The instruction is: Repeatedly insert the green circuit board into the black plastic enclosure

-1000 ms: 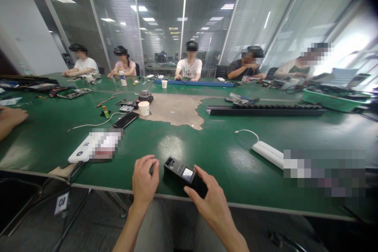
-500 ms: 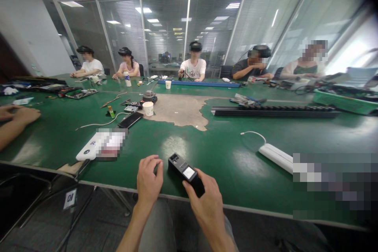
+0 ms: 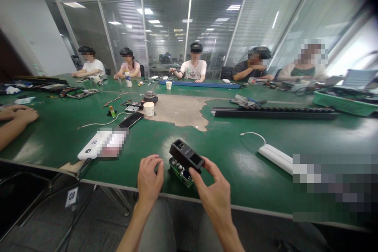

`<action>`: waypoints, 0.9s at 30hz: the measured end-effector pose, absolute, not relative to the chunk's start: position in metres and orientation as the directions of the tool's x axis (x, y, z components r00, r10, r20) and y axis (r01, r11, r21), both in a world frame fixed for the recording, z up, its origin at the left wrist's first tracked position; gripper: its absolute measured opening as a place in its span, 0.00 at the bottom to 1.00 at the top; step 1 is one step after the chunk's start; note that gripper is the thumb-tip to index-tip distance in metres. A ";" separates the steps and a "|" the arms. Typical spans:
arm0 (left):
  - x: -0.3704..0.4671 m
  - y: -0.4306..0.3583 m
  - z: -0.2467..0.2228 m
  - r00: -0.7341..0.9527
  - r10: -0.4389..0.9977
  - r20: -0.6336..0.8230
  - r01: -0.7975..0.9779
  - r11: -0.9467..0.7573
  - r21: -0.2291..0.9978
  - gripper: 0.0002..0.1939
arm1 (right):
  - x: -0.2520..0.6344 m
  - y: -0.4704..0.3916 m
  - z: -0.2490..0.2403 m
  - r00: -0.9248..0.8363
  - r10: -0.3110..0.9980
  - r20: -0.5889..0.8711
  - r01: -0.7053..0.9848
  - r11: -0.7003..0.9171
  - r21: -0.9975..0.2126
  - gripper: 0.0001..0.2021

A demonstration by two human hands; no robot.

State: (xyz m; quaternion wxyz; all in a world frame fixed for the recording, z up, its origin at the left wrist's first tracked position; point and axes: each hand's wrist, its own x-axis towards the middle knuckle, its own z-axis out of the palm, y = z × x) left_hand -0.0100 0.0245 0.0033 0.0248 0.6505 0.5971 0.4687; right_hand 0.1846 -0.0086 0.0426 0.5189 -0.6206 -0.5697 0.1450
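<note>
My right hand (image 3: pixel 215 185) pinches a black plastic casing (image 3: pixel 186 153) with windows cut in its top, thumb on the near side and fingers at its right end. Just beneath the casing is a green circuit board (image 3: pixel 177 169) with small parts and a dark screen on it; the casing tilts above it, and its left end stands apart from the board. To the left of the board, my left hand (image 3: pixel 150 177) rests on the table edge with its fingers loosely bent, holding nothing.
A white power strip (image 3: pixel 276 158) lies right, a white power bank (image 3: pixel 90 145) and black phone (image 3: pixel 131 120) left. Farther back are a paper cup (image 3: pixel 149 109), a long black rail (image 3: pixel 274 113) and a green basket (image 3: pixel 345 102). Another person's hands (image 3: pixel 23 114) rest far left; several people sit opposite.
My right hand has raised the black casing off the green circuit board, which now shows underneath. Before, casing and board were together as one device on the table. My left hand has stayed in place.
</note>
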 end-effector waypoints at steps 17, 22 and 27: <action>-0.009 0.026 0.002 -0.139 0.806 0.575 0.763 -0.283 0.582 0.09 | 0.219 0.023 -0.004 0.275 0.863 0.423 0.713 0.112 -0.692 0.24; -0.009 0.026 0.002 -0.142 0.804 0.578 0.765 -0.281 0.580 0.09 | 0.220 0.024 -0.010 0.224 0.872 0.436 0.781 0.108 -0.616 0.29; -0.009 0.028 0.000 -0.145 0.795 0.589 0.764 -0.288 0.577 0.09 | 0.220 0.025 -0.007 0.222 0.850 0.477 0.790 0.130 -0.600 0.30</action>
